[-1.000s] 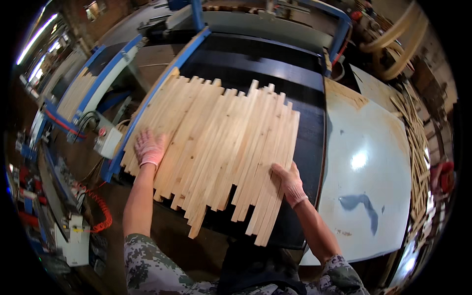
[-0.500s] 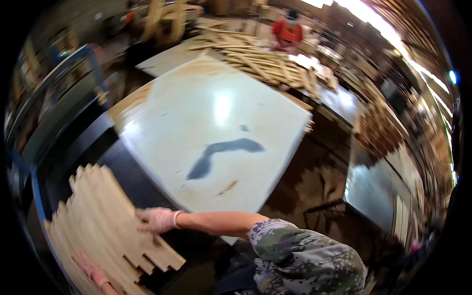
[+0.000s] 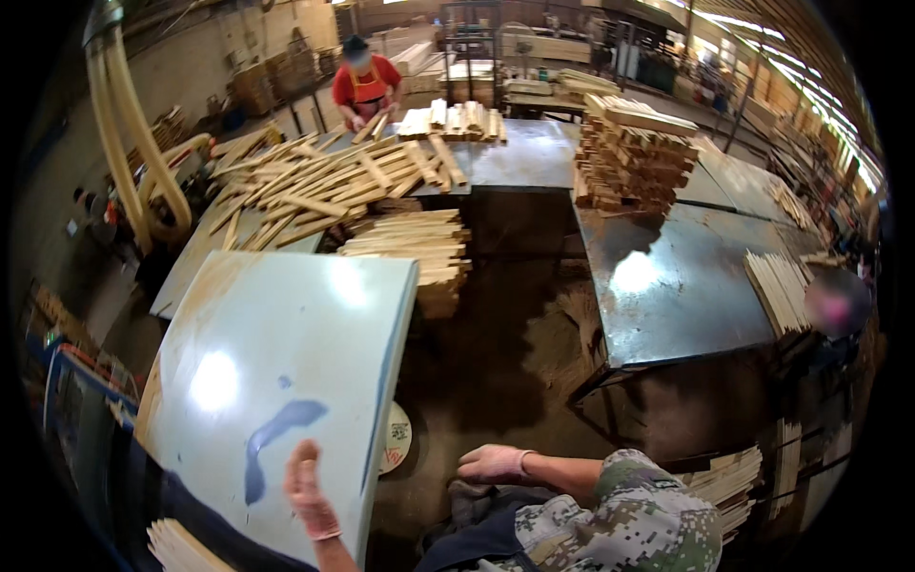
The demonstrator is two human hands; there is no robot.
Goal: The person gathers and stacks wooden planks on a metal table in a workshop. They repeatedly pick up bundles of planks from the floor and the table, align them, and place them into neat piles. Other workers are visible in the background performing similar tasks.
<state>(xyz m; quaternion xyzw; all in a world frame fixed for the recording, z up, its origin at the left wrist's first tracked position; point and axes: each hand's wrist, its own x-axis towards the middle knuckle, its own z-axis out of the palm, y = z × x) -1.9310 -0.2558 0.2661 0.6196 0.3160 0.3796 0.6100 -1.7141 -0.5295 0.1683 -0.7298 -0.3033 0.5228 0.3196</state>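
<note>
Head view: L hand (image 3: 309,494) is held over near part of pale panel (image 3: 262,329), fingers extended, nothing gripped; contact w/ surface can't be told. R hand (image 3: 496,464) is held in front of body, to R of panel and apart from it; fingers are partly curled, grip can't be told. Wood strips (image 3: 181,546) are located at lower L, on dark belt (image 3: 214,511) beside panel, partly out of view.

I see a tall wood stack (image 3: 634,157) on the far end of the dark metal table (image 3: 686,305), pale slats (image 3: 777,291) along its right side. Well left of that table, a person in red (image 3: 363,86) stands behind jumbled sticks (image 3: 324,186); tan hoses (image 3: 138,143) hang farther left.
</note>
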